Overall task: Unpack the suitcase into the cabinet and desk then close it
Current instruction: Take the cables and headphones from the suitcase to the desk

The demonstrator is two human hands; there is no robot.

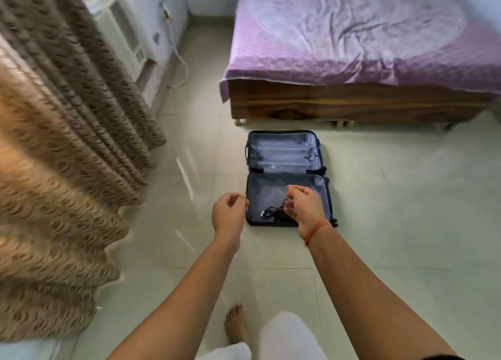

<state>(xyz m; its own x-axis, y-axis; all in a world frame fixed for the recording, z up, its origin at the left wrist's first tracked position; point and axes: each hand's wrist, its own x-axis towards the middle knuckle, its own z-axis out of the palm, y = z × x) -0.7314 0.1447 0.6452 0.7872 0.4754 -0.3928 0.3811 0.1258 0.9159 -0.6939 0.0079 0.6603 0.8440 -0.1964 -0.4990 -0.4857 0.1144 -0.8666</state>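
Head view: the coiled cable [267,213] lies in the lower half of the suitcase [263,188], just left of the right grip [305,207], which is nearer than the left grip [229,210]; both are loosely curled and empty.

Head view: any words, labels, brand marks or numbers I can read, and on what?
No readable text anywhere.
On the suitcase: no brand or label shows.
On the white wall unit: small panel marks, too blurred to read.
On the bedsheet: pattern only.
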